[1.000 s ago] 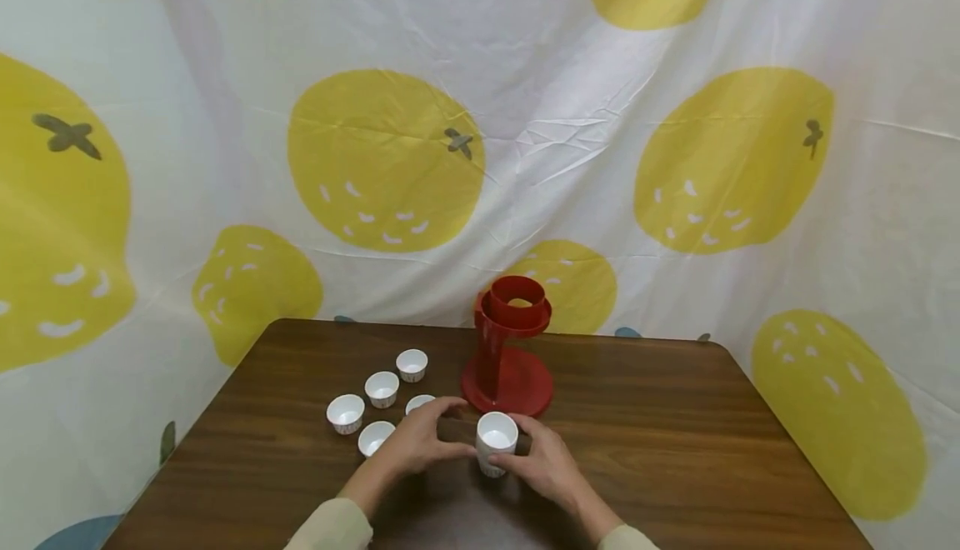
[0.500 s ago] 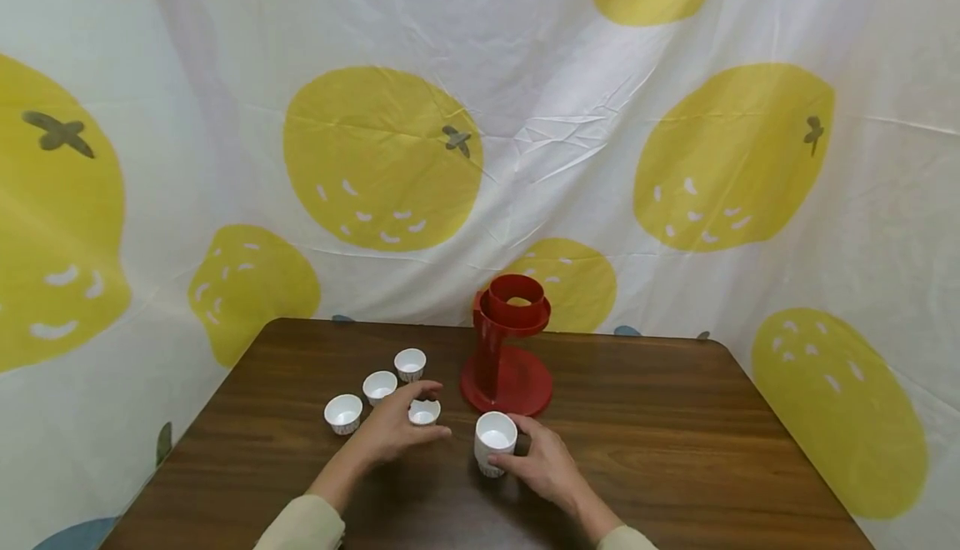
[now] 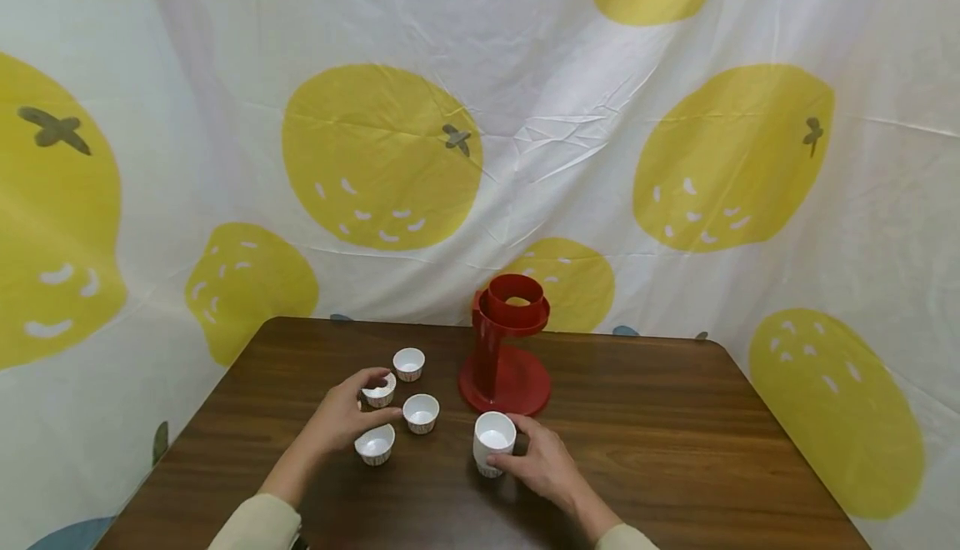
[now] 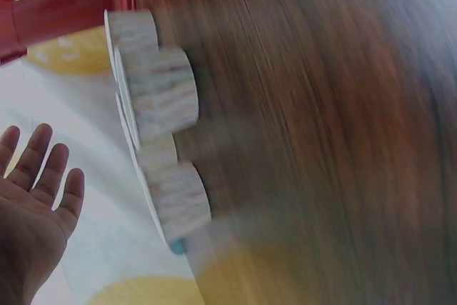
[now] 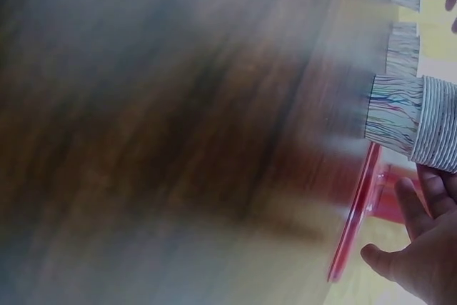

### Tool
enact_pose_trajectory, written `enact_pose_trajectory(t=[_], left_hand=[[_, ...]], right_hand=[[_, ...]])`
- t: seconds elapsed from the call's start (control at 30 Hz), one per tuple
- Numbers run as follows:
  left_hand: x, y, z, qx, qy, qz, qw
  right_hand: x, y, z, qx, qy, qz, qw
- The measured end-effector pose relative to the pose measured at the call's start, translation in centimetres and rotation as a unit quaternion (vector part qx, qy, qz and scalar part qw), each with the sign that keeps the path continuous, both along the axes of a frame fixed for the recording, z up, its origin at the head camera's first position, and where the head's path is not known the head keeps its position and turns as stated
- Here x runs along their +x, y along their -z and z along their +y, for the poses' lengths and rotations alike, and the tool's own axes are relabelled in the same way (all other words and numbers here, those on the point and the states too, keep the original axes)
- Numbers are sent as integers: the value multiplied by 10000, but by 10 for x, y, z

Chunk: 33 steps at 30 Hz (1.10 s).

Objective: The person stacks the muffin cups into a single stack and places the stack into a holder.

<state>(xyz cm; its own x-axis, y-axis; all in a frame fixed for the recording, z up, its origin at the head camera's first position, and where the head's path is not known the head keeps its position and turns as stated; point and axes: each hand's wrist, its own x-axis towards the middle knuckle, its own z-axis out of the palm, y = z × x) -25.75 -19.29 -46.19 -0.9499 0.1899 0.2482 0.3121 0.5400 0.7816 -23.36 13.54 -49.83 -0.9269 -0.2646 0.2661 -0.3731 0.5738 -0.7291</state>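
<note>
My right hand (image 3: pixel 546 460) holds an upright stack of white paper baking cups (image 3: pixel 487 458) at the table's front middle, thumb on the near side and fingers behind. In the right wrist view, the stack (image 5: pixel 396 108) shows many nested rims above one cup wall with coloured lines. My left hand (image 3: pixel 337 418) is over the single cups on the left, fingers spread and nothing between them. Near its fingertips are one cup (image 3: pixel 378 394) behind, another cup (image 3: pixel 422 415) to the right and a third cup (image 3: pixel 377 447) below. A further cup is hidden behind the hand.
A red stand (image 3: pixel 517 383) with a round base and a ring-shaped top stands behind the stack. Farther back left sits another white cup (image 3: pixel 409 365). The brown wooden table (image 3: pixel 675 433) meets a lemon-print cloth (image 3: pixel 555 158) at its back.
My left hand has moved left from beside the stack, passing over the single cups. The right hand keeps holding the stack in the same place.
</note>
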Motion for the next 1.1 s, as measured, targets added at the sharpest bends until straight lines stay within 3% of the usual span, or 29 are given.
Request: enact_pose_trajectory(t=[0.23, 0.63, 1.1], left_hand=[[1, 3, -25, -213, -477, 9, 9986], [1, 13, -59, -259, -829, -372, 9955], [-5, 31, -77, -578, -883, -782, 9913]], right_hand=[[-1, 0, -1, 86, -7, 30, 10000], [1, 0, 0, -4, -6, -54, 10000], [1, -2, 0, 15, -11, -86, 10000]])
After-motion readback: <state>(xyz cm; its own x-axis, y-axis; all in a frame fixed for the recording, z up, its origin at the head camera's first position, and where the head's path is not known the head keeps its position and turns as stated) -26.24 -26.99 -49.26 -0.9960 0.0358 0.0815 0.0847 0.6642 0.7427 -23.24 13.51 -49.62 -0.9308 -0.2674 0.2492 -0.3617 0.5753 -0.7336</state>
